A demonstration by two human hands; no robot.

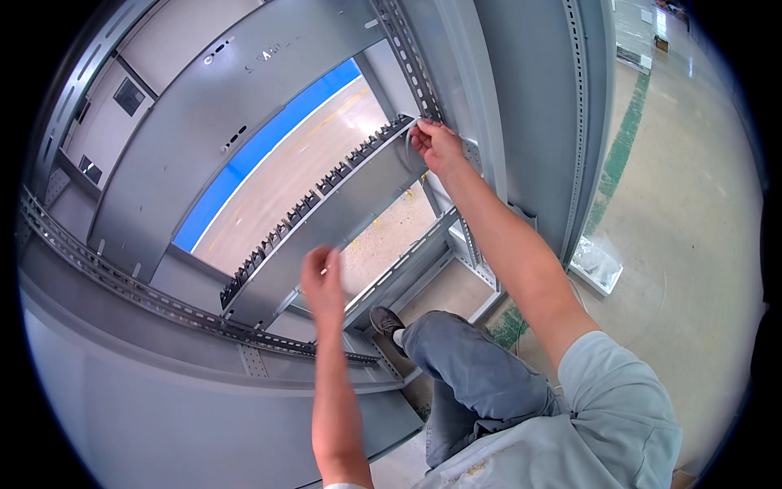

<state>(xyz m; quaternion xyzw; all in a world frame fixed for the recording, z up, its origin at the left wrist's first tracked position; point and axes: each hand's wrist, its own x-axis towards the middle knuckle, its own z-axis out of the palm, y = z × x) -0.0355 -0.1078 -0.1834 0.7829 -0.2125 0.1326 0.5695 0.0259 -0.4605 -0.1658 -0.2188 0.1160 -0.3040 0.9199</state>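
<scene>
Bar (pixel 358 196): one, grey, slanting across one open cabinet (pixel 187 106).
Clips (pixel 314 198): one black row along its upper edge — too small to count surely.
Right hand (pixel 438 145): grip pinched on one thin pale strip (pixel 409 140), at the bar's upper right end.
Left hand (pixel 323 281): blurred before the bar — cannot tell if its grip is closed.
In the way: one leg (pixel 472 346), hiding some lower frame.

1. A factory workshop: an unfinished, open grey metal cabinet (pixel 191 155) fills much of the view, its perforated rails (pixel 405 57) exposed.
2. Broad, smooth industrial floor (pixel 684 212), marked with a green painted stripe (pixel 621 155).
3. Far off, what may be a film-wrapped unit (pixel 633 28); the rim blurs it.
</scene>
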